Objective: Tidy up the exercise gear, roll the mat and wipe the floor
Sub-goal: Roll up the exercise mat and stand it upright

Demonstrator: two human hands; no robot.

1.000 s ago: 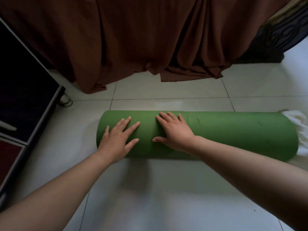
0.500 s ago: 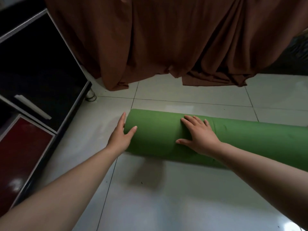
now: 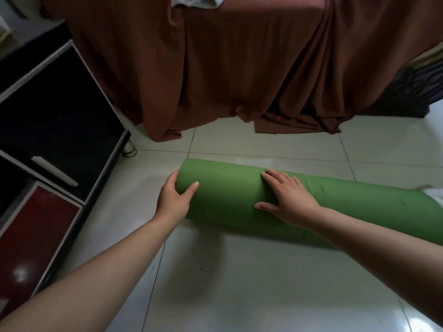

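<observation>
A green exercise mat, fully rolled into a thick cylinder, lies on the white tiled floor and runs from the centre out past the right edge. My left hand cups the roll's left end, thumb on top and fingers wrapped round the end face. My right hand lies flat on top of the roll near its middle, fingers spread. A bit of white cloth shows behind the roll at the far right.
A brown bedsheet hangs down to the floor just beyond the mat. A black and red cabinet on a small metal foot stands at the left. Dark furniture sits at the back right.
My left hand slid from the top of the roll to its left end and now grips it. The right hand stays on top. The view shifted left and closer.
</observation>
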